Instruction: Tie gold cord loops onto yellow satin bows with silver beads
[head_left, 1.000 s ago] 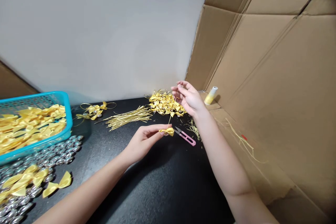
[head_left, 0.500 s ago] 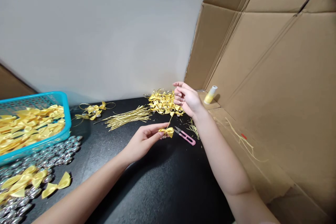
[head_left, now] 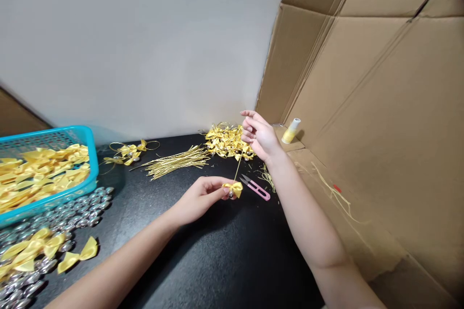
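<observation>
Yellow bow point(head_left: 238, 188) lowered, bead point(head_left: 231, 194) showing | left hand point(head_left: 198, 199) pinching | right hand point(head_left: 262, 139) raised

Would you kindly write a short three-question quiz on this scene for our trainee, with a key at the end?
1. Multiple choice: what does the left hand hold?
A) a thread spool
B) a yellow bow with a silver bead
C) a bundle of gold ties

2. True or false: the pink snips lie on the black table, to the right of the left hand.

3. Fill in the gap: the turquoise basket at the far left holds a heap of yellow ____.

Key:
1. B
2. True
3. bows
</observation>
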A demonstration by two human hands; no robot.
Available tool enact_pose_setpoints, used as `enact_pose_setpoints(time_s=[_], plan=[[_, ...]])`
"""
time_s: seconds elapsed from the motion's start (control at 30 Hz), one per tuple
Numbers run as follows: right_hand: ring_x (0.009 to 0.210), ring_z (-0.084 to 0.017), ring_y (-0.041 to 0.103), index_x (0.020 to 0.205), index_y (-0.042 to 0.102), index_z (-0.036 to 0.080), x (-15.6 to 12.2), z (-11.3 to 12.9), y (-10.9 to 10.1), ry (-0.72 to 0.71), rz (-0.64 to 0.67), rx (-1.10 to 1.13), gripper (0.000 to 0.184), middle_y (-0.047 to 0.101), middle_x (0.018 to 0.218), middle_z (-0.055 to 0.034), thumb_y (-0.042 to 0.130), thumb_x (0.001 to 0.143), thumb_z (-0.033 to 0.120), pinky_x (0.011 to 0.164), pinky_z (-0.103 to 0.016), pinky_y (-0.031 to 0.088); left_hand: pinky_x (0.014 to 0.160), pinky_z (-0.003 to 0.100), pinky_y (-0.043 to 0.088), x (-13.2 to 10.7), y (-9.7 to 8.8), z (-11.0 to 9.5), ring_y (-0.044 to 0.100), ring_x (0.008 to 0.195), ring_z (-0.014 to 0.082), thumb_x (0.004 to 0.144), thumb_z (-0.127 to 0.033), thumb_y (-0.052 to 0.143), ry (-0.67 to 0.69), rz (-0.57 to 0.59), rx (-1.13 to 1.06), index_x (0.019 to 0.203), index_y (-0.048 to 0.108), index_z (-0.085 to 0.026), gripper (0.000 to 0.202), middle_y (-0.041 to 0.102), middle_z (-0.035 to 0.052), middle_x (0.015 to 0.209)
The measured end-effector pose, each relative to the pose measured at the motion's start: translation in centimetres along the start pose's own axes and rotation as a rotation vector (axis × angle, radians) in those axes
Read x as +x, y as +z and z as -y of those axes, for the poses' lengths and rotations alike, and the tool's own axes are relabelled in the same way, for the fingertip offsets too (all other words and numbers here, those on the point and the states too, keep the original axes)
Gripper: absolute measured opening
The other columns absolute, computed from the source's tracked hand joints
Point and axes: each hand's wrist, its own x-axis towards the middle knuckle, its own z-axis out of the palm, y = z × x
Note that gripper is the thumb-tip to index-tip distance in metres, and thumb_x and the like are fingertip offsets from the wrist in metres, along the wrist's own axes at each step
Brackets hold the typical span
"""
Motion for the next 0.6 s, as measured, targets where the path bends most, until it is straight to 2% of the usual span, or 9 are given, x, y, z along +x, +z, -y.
enact_pose_setpoints(time_s=[0.17, 0.6], plan=[[0.04, -0.005, 0.015, 0.085, 0.051, 0.019, 0.12, -0.09, -0.04, 0.012, -0.004, 0.011, 0.022, 0.031, 0.05, 0.01, 0.036, 0.093, 0.005, 0.041, -0.02, 0.014, 0.077, 0.027, 0.048, 0.06, -0.09, 0.1, 0.064, 0.075, 0.0144, 0.086, -0.03, 0.065, 0.001, 0.015, -0.008, 0.097, 0.075, -0.016, 0.021, 0.076, 0.0045, 0.083], [0.04, -0.005, 0.014, 0.084, 0.05, 0.019, 0.61, -0.21, -0.59, -0.031, -0.063, 0.038, 0.022, 0.03, 0.05, 0.0103, 0.035, 0.093, 0.005, 0.041, -0.018, 0.014, 0.072, 0.027, 0.047, -0.12, 0.05, -0.65, 0.062, 0.07, 0.0138, 0.083, -0.032, 0.066, 0.004, -0.004, 0.002, 0.085, 0.075, -0.015, 0.019, 0.074, 0.0039, 0.076]])
